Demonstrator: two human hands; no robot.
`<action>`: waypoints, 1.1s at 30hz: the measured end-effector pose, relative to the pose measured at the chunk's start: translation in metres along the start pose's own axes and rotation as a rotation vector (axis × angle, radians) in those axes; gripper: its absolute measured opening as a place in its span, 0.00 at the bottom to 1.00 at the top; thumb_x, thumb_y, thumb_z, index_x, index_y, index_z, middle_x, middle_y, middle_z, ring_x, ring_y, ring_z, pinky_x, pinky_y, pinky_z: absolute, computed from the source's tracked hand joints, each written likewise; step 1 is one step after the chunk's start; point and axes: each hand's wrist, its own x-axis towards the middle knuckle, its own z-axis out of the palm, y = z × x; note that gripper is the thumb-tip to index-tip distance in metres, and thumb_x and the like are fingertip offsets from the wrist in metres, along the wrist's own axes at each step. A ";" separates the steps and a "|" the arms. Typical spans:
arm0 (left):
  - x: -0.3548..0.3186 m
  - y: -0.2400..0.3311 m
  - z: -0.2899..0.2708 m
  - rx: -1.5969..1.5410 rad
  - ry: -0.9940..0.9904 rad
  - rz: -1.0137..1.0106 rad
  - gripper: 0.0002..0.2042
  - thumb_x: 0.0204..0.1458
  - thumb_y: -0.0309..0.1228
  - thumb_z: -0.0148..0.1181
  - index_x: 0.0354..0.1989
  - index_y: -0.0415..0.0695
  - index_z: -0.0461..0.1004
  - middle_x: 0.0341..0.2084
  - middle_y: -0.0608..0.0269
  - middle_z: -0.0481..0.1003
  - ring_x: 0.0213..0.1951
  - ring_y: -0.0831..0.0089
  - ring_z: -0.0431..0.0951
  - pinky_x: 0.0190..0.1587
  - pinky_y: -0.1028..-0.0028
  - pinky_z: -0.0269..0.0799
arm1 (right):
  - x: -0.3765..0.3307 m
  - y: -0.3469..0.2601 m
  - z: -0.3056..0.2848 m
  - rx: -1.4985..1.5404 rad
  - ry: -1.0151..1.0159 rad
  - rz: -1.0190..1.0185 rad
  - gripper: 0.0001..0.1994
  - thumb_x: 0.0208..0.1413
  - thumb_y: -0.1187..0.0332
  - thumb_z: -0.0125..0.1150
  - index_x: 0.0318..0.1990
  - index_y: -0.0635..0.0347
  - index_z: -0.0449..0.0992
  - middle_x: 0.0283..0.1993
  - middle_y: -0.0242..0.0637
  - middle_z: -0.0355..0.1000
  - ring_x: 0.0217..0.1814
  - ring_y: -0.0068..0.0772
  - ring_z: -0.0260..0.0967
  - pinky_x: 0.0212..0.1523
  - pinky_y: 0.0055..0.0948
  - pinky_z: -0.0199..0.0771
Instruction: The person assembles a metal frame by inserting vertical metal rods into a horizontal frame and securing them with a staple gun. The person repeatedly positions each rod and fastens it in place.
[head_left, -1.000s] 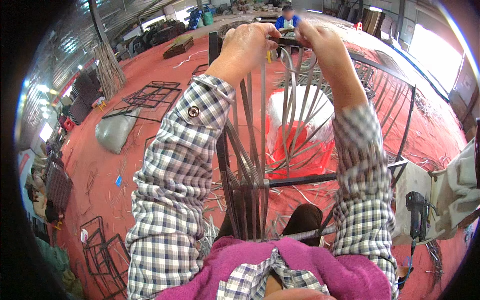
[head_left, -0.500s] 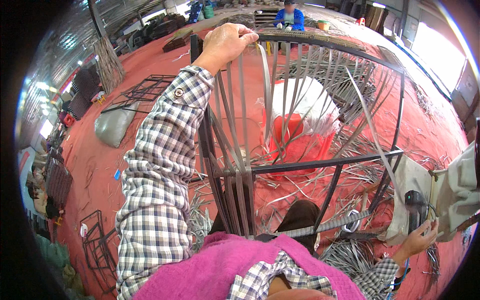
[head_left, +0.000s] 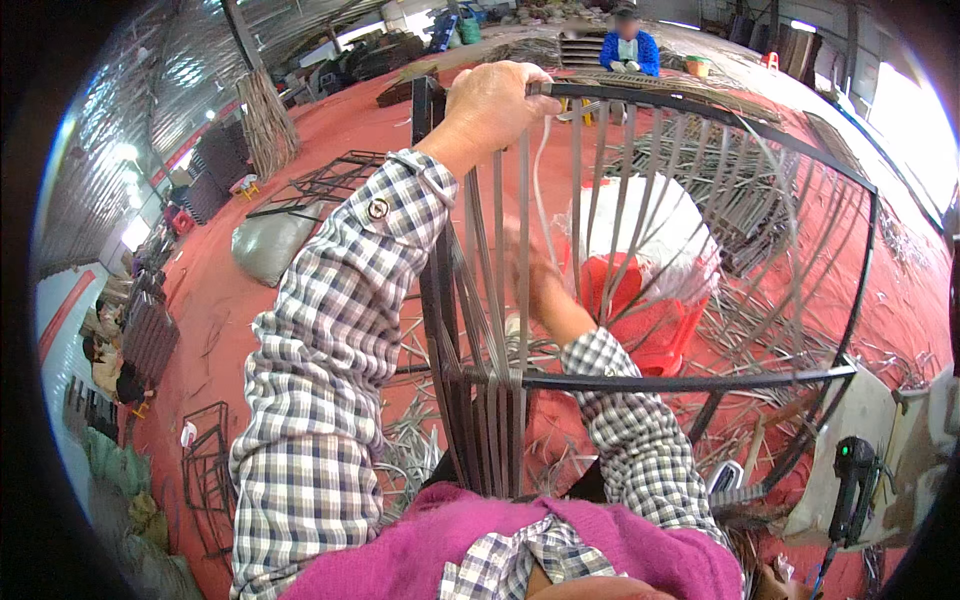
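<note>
Grips the four-sided black metal frame (head_left: 720, 383), strung with flat grey strips (head_left: 524, 175) before the magenta vest (head_left: 400, 545), with left hand (head_left: 497, 100) closed on its top rail, apparently steadying it, and reaches right hand (head_left: 540, 283), fingers too blurred to tell, among its strips, with red plastic seat (head_left: 650, 335) beyond.

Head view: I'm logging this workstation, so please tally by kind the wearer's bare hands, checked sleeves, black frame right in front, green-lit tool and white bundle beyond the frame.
Bare hands: 2 (left hand, right hand)
Checked sleeves: 2 (left sleeve, right sleeve)
Black frame: 1
Green-lit tool: 1
White bundle: 1
Total: 7
</note>
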 end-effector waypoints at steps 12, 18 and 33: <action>-0.012 0.002 -0.010 -0.035 -0.096 0.008 0.21 0.44 0.45 0.64 0.42 0.44 0.76 0.34 0.57 0.78 0.39 0.65 0.77 0.42 0.68 0.69 | 0.101 -0.042 -0.068 0.511 0.553 -0.177 0.11 0.60 0.70 0.50 0.47 0.65 0.71 0.37 0.38 0.73 0.41 0.26 0.69 0.42 0.25 0.68; -0.010 -0.019 0.015 -0.140 0.000 0.236 0.21 0.48 0.44 0.60 0.46 0.43 0.73 0.39 0.55 0.76 0.40 0.64 0.76 0.43 0.68 0.69 | 0.030 -0.022 -0.039 0.452 0.498 0.097 0.14 0.63 0.62 0.43 0.32 0.60 0.70 0.27 0.27 0.63 0.29 0.17 0.58 0.30 0.20 0.58; -0.171 0.024 0.086 -0.608 -0.505 0.576 0.10 0.50 0.32 0.54 0.40 0.47 0.76 0.37 0.60 0.76 0.42 0.63 0.75 0.41 0.65 0.71 | -0.301 -0.147 -0.035 0.492 0.146 0.937 0.12 0.63 0.63 0.43 0.33 0.59 0.69 0.23 0.28 0.61 0.23 0.17 0.58 0.22 0.21 0.62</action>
